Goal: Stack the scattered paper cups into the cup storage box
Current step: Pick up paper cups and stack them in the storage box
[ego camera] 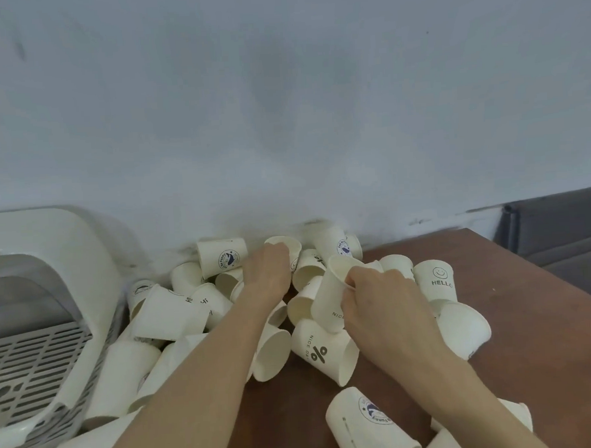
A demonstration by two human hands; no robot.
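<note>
Head view, looking down at a brown table point(518, 318) against a pale wall point(281, 104).

Cups: a pile of white paper cups point(176, 319) fills the middle and lower left of the frame, most lying on their sides, a few upright. Marked ones: a "HELLO" cup point(435, 280) upright at right of centre; a "%" cup point(323, 351) on its side at centre; a logo cup point(369, 425) lying at lower centre; another logo cup point(222, 256) near the wall, upper part of the pile.

Box: the white storage box point(50, 271) sits at the left edge, mid-height, with a grey slotted tray point(31, 368) inside. No cups visible in it. Pile touches its right side.

Right hand point(383, 301): centre frame, fingers curled round a "NICE" cup point(332, 297), thumb at the rim. Cup is tilted, mouth up toward the wall, held just above the "%" cup.

Left hand point(267, 269): reaching into the far part of the pile, knuckles toward camera, fingers bent down at a cup by the wall point(290, 244). Fingertips hidden, so can't tell if it's gripping that cup or only touching.

Upper right edge: dark grey seat point(561, 230) beyond the table.
</note>
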